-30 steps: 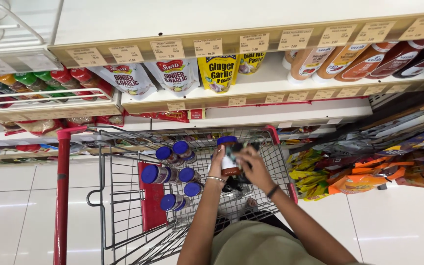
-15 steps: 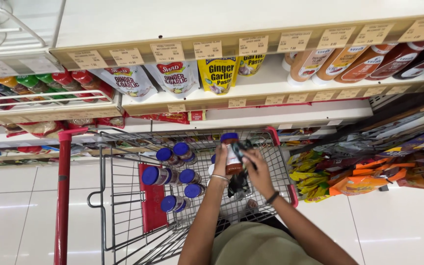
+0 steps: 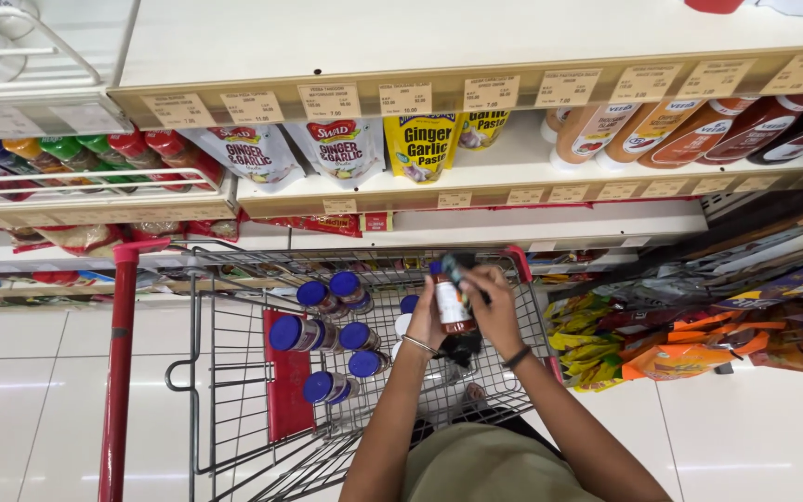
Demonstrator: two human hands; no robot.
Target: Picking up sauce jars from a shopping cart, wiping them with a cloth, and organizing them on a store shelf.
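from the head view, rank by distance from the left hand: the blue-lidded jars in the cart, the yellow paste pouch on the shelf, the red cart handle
1. blue-lidded jars, just left of the left hand, in the cart.
2. yellow paste pouch, above on the shelf.
3. red cart handle, far left.

Blue-lidded jars [image 3: 332, 335] lie in a red-handled wire shopping cart [image 3: 234, 390]. At twelve o'clock, shelves [image 3: 532, 167] hold paste pouches [image 3: 346, 149] and sauce bottles [image 3: 690, 130]; snack packets [image 3: 680, 344] at three o'clock.
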